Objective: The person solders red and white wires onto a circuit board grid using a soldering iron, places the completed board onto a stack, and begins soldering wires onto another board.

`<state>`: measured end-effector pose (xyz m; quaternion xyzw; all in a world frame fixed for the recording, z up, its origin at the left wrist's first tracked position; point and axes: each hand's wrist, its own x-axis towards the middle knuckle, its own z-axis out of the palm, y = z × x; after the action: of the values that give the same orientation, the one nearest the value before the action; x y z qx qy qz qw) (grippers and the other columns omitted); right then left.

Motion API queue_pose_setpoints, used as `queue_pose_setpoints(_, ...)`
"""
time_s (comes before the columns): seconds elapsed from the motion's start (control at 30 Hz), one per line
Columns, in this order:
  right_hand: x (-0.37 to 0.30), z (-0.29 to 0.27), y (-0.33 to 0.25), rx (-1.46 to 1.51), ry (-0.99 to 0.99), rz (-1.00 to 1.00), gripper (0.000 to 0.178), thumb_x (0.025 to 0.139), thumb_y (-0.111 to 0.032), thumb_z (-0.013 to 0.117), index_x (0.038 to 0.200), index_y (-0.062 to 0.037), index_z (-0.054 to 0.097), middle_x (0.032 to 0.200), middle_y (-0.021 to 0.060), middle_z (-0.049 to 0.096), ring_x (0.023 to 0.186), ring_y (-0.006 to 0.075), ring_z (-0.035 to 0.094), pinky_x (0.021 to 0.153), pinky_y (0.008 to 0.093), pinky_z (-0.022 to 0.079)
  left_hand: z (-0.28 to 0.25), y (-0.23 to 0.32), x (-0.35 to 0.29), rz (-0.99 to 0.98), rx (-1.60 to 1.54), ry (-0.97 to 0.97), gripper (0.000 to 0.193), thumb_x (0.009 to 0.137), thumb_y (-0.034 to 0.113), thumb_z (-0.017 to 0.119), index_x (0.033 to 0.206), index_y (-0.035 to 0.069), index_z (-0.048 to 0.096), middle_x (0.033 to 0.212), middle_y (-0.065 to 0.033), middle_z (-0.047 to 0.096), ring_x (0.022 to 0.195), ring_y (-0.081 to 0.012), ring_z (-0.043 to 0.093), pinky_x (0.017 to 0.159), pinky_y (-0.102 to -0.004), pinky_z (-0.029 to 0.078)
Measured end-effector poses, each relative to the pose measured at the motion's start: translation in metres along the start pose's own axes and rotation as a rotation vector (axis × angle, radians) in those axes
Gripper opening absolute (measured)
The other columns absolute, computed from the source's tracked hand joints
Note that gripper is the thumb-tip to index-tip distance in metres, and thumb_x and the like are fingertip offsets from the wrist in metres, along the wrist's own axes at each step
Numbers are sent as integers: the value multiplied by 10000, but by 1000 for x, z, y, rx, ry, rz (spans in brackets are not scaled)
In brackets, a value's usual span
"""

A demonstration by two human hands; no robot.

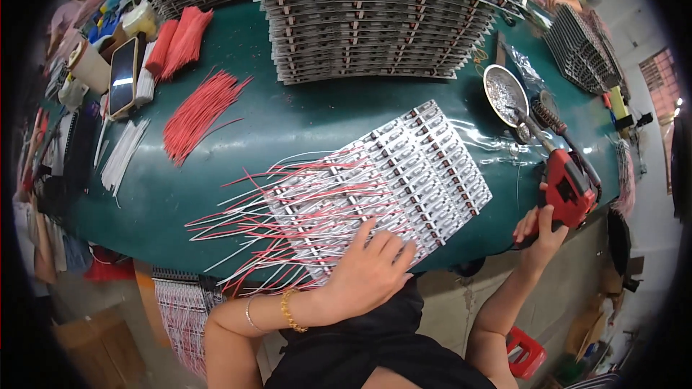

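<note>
The panel [437, 164] lies on the bench [288, 119], long axis slanting away rightward. The left hand [375, 265], nearer, rests loosely spread on its near edge; the right hand [543, 236], apart, grips the red tool [568, 186].

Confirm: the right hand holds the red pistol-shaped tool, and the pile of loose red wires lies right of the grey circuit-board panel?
Wrong side: the head view shows the pile of loose red wires left of the panel. The right hand does hold the tool.
</note>
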<state>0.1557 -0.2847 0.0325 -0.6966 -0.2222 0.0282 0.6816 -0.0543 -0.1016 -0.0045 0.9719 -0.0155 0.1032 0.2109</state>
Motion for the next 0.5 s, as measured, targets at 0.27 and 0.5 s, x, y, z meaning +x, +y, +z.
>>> queue_pose_setpoints(0.27,-14,-16,31,633,-192,294,586,946,-473,381,1224,43,371,477,10,335,309,120,325,342,267,341,-15,-12,-22,-53,-17,55,494,715,405,698,1098,112,590,877,-62,512,890,-248,492,962,-480,334)
queue_pose_setpoints(0.5,-29,-2,53,855,-211,294,583,948,-484,359,1227,28,369,488,1,350,316,110,329,345,276,358,-27,-21,-30,-49,-57,325,379,702,240,737,1014,63,616,920,-75,541,886,-254,525,864,-443,404)
